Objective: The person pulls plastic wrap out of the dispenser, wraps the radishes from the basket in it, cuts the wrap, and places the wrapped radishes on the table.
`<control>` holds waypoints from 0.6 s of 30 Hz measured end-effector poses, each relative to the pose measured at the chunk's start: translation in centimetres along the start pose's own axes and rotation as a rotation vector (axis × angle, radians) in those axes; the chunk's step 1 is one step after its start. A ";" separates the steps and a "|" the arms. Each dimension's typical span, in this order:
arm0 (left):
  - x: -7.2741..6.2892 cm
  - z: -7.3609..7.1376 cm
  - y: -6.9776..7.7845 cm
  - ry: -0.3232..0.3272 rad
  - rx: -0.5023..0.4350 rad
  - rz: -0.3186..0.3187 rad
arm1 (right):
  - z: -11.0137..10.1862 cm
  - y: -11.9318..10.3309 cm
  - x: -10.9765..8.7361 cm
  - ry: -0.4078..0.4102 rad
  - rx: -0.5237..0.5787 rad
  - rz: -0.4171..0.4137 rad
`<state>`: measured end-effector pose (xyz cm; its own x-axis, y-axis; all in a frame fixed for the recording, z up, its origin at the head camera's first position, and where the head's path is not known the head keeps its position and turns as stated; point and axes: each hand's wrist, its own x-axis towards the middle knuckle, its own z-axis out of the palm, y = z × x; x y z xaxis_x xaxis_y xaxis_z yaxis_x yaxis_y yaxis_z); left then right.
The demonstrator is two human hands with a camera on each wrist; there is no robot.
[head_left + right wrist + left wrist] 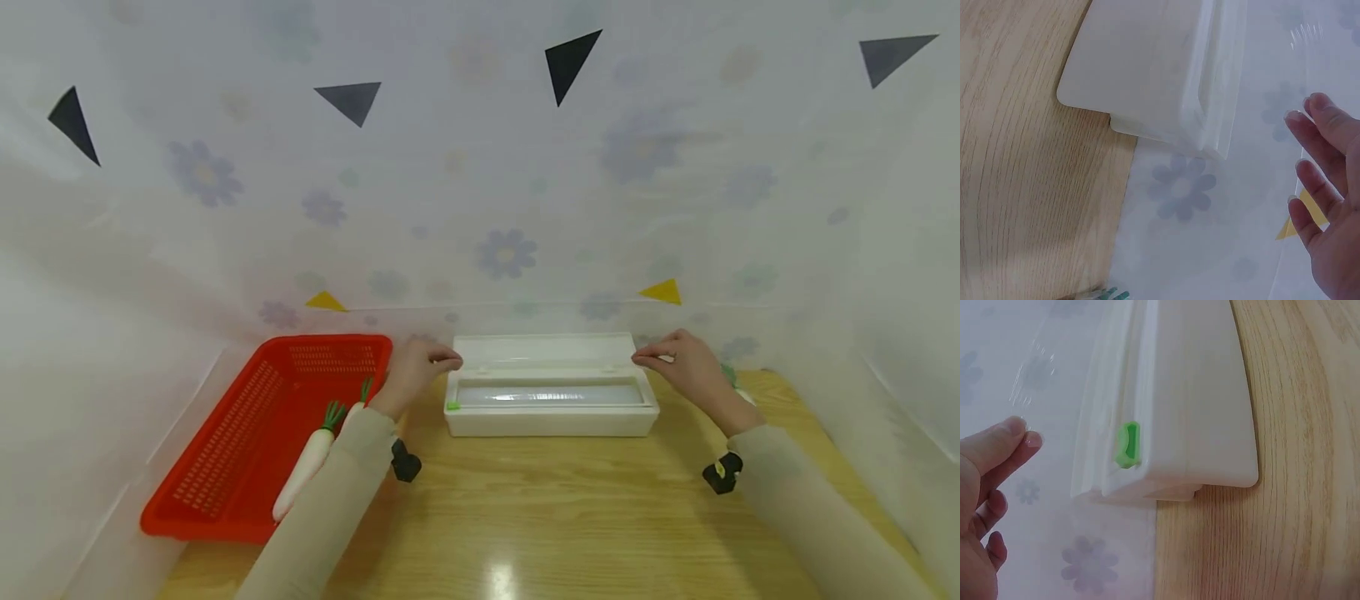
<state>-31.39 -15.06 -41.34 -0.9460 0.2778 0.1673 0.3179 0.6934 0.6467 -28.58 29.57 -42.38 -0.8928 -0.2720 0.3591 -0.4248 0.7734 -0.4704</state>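
Note:
A white cling film dispenser box (551, 423) stands on the table with its lid raised at the back. The film roll (551, 395) shows through its opening, and a green slider cutter (1127, 445) sits at the left end of the front. Above the box, my left hand (411, 375) pinches one corner of a clear sheet of cling film (1034, 378) between thumb and forefinger. At the other end my right hand (692, 377) pinches the film likewise, its remaining fingers spread. Glints in both wrist views mark the nearly invisible sheet stretching from the fingertips.
A red plastic basket (206, 433) at the left holds white radishes (306, 471) with green tops, partly behind my left arm. Another radish (745, 395) lies behind my right wrist. Patterned white sheeting (480, 208) walls the wooden table (525, 508) at the back and sides.

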 end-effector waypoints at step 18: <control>-0.4 -1.3 -1.0 -0.081 -0.155 0.096 | -0.3 -1.0 0.0 -0.120 0.277 0.095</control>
<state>-31.41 -16.74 -41.07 -0.9017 0.3943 0.1774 0.3868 0.5523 0.7385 -28.12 29.02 -41.66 -0.9348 -0.2842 0.2131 -0.3485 0.6174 -0.7052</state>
